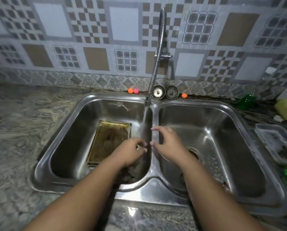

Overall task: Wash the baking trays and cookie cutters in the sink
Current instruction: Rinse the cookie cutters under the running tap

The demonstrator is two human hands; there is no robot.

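Note:
A brown-stained rectangular baking tray (110, 140) lies flat in the left basin of the steel double sink (153, 184). Water streams from the flexible faucet (156, 64) down along the left basin's right side. My left hand (132, 151) is in the left basin at the stream, its fingers curled; whether it holds anything I cannot tell. My right hand (165, 142) hovers over the divider beside the stream, fingers spread and relaxed, holding nothing. No cookie cutters are visible.
Two sink strainers (165, 92) and small orange and pink balls (132, 91) sit on the back ledge. A green bottle (247, 100), a yellow sponge (286, 108) and a clear plastic container (277, 142) stand on the counter at right. Stone counter (19, 130) extends left.

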